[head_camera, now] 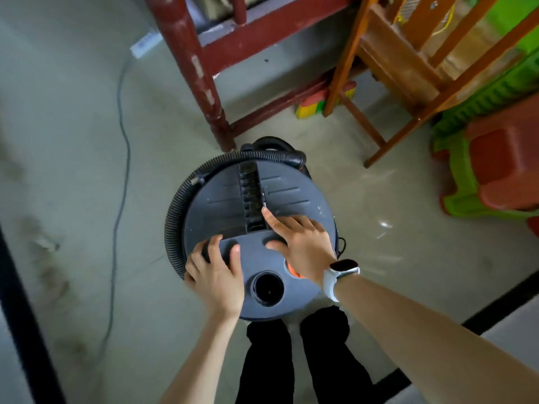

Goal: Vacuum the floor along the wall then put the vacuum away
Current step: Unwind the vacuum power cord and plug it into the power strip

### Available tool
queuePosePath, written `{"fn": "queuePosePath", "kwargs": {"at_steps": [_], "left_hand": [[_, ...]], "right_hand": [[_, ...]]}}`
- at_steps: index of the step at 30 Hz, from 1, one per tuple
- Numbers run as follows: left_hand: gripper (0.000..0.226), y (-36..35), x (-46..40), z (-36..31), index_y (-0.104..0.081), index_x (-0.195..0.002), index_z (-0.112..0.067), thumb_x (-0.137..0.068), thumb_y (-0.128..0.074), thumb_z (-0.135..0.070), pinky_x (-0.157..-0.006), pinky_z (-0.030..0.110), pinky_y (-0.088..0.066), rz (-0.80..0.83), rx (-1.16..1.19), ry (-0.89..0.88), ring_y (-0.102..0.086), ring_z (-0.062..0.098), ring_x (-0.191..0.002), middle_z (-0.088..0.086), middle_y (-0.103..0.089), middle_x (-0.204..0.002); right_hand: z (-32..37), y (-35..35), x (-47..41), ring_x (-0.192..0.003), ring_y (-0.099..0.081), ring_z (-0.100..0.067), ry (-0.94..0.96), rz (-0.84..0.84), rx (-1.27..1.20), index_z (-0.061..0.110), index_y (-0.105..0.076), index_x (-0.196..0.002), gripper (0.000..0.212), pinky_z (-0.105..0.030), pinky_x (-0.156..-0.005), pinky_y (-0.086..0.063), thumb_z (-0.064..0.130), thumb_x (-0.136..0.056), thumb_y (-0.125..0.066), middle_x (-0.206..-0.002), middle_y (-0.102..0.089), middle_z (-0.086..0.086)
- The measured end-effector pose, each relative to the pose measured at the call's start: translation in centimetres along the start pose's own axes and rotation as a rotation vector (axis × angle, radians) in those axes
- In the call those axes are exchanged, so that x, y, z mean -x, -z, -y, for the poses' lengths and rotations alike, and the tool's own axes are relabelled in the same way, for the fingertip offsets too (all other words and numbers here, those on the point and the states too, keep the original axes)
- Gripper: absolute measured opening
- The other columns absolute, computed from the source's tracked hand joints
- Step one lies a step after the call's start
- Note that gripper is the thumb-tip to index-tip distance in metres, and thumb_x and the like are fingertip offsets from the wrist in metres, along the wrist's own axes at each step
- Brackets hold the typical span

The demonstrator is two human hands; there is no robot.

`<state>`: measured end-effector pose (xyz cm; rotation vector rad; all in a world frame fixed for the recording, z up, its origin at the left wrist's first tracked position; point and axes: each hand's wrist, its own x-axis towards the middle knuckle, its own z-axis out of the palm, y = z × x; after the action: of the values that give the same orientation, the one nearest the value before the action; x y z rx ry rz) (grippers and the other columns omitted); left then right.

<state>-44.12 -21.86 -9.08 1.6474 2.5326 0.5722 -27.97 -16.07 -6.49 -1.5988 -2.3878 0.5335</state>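
Observation:
A round dark-grey canister vacuum [291, 188] stands on the concrete floor right in front of my feet, seen from above. Its black ribbed hose [175, 220] curls round the left and far side of the lid. My left hand [215, 275] lies on the near left edge of the lid, fingers spread over the rim. My right hand [300, 240], with a white watch on the wrist, rests flat on the lid beside the black carry handle [250, 193]. An open round port [267, 288] shows on the lid between my hands.
A dark red wooden furniture leg [198, 71] stands just beyond the vacuum. An orange-brown wooden chair [402, 68] is at the far right, with green and red plastic stools [495, 164] beside it. A grey cable [122, 170] runs from a white power strip [145, 43] along the left floor.

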Motion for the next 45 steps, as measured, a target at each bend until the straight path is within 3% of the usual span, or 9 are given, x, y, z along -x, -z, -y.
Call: {"fn": "queuePosePath", "kwargs": {"at_steps": [7, 9, 11, 17, 22, 28, 33, 37, 45], "left_hand": [[0.035, 1.4, -1.6, 6.6, -0.048, -0.111, -0.02, -0.088, -0.045, -0.047, -0.075, 0.053, -0.045, -0.117, 0.026, 0.251, -0.054, 0.04, -0.099, 0.018, -0.058, -0.111], [0.033, 1.7, -2.6, 8.1, -0.048, -0.11, -0.022, -0.09, -0.043, -0.047, -0.076, 0.052, -0.045, -0.152, 0.015, 0.304, -0.055, 0.04, -0.099, 0.016, -0.059, -0.11], [0.031, 1.9, -4.0, 9.7, -0.049, -0.109, -0.025, -0.093, -0.039, -0.049, -0.075, 0.05, -0.045, -0.193, -0.007, 0.352, -0.057, 0.038, -0.097, 0.013, -0.061, -0.108], [0.022, 2.4, -9.7, 13.8, -0.051, -0.108, -0.028, -0.091, -0.045, -0.042, -0.071, 0.053, -0.043, -0.3, -0.039, 0.462, -0.059, 0.037, -0.092, 0.008, -0.064, -0.106], [0.025, 2.5, -16.1, 18.1, -0.061, -0.105, -0.026, -0.09, -0.048, -0.042, -0.073, 0.052, -0.042, -0.334, -0.057, 0.437, -0.059, 0.037, -0.089, 0.006, -0.065, -0.104], [0.034, 2.6, -25.4, 22.0, -0.067, -0.102, -0.022, -0.088, -0.045, -0.044, -0.074, 0.056, -0.04, -0.282, -0.004, 0.315, -0.058, 0.04, -0.092, 0.008, -0.065, -0.106], [0.034, 1.7, -33.6, 23.2, -0.069, -0.099, -0.024, -0.086, -0.046, -0.046, -0.074, 0.052, -0.04, -0.291, -0.009, 0.263, -0.06, 0.038, -0.089, 0.005, -0.067, -0.102], [0.039, 1.2, -40.2, 23.8, -0.069, -0.103, -0.022, -0.085, -0.044, -0.048, -0.076, 0.057, -0.039, -0.232, 0.042, 0.267, -0.058, 0.04, -0.094, 0.007, -0.066, -0.106], [0.039, 0.5, -52.1, 24.9, -0.067, -0.105, -0.024, -0.084, -0.044, -0.047, -0.077, 0.055, -0.037, -0.182, 0.098, 0.308, -0.055, 0.038, -0.097, 0.007, -0.064, -0.108]], "right_hand": [[7.6, -2.3, -5.7, -0.093, -0.065, -0.027, 0.122, 0.167, 0.08, 0.028, -0.051, -0.136, 0.056, -0.05, -0.078, -0.05, 0.047, -0.085, -0.037, -0.098, -0.07, 0.005], [9.7, -2.9, -7.7, -0.113, -0.054, -0.03, 0.144, 0.278, 0.077, 0.033, -0.035, -0.145, 0.054, -0.06, -0.096, -0.034, 0.046, -0.092, -0.043, -0.115, -0.064, 0.0], [11.5, -3.9, -9.8, -0.126, -0.042, -0.03, 0.153, 0.326, 0.092, 0.037, -0.022, -0.149, 0.058, -0.058, -0.106, -0.02, 0.044, -0.095, -0.045, -0.128, -0.055, -0.002], [16.9, -6.4, -15.6, -0.117, -0.053, -0.029, 0.142, 0.198, 0.141, 0.02, -0.061, -0.122, 0.044, -0.051, -0.094, -0.036, 0.046, -0.086, -0.058, -0.121, -0.061, -0.001], [20.1, -8.2, -21.4, -0.13, -0.037, -0.023, 0.161, 0.181, 0.162, 0.024, -0.047, -0.135, 0.049, -0.048, -0.102, -0.025, 0.051, -0.094, -0.044, -0.138, -0.045, 0.002], [22.9, -10.5, -28.1, -0.108, -0.055, -0.028, 0.074, -0.016, 0.204, 0.019, -0.062, -0.119, 0.053, -0.056, -0.087, -0.041, 0.054, -0.088, -0.037, -0.116, -0.061, -0.003], [23.8, -10.3, -35.1, -0.133, -0.028, -0.023, 0.004, 0.178, 0.259, 0.028, -0.034, -0.143, 0.053, -0.05, -0.106, -0.019, 0.055, -0.097, -0.03, -0.143, -0.037, 0.002], [24.8, -10.7, -41.4, -0.127, -0.039, -0.028, -0.035, 0.104, 0.262, 0.027, -0.043, -0.138, 0.065, -0.052, -0.101, -0.026, 0.059, -0.089, -0.015, -0.136, -0.047, -0.002], [26.8, -10.5, -54.3, -0.133, -0.029, -0.024, -0.039, 0.166, 0.3, 0.03, -0.033, -0.143, 0.052, -0.046, -0.104, -0.022, 0.054, -0.097, -0.032, -0.145, -0.035, 0.002]]}}
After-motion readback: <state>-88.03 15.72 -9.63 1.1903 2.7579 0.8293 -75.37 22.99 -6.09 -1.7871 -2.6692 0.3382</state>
